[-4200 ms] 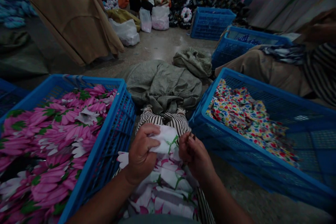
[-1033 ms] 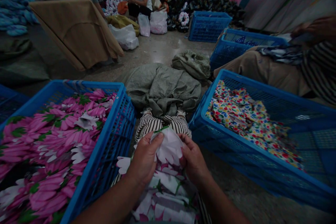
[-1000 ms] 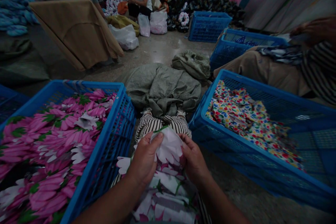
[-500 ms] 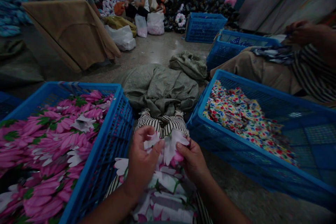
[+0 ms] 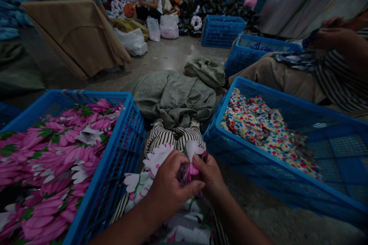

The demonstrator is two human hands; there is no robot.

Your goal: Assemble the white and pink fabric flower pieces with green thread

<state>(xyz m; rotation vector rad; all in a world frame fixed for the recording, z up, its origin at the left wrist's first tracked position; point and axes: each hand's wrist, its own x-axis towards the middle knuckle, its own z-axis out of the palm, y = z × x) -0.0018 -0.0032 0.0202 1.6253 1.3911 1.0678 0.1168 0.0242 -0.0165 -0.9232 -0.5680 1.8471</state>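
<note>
A pink-and-white fabric flower piece [image 5: 192, 152] is held above my lap. My right hand [image 5: 211, 174] is closed on its right side, thumb pressed on the cloth. My left hand [image 5: 172, 180] is curled round its lower left part, with the thumb reaching across toward my right hand; the fingertips are partly hidden. More white petal-shaped cloth pieces with pink edges [image 5: 161, 157] and green stem prints lie over my striped trousers [image 5: 155, 138].
At left stands a blue crate [image 5: 113, 157] heaped with pink petal pieces [image 5: 66, 153]. A second blue crate [image 5: 258, 151] at right holds colourful printed cloth [image 5: 258, 122]. A grey-green sack [image 5: 175, 93] lies ahead. Co-workers sit at right and farther back.
My left hand has moved right and closed in on the flower piece beside my right hand. The piece is now folded together, and a scalloped piece shows on my lap at left.
</note>
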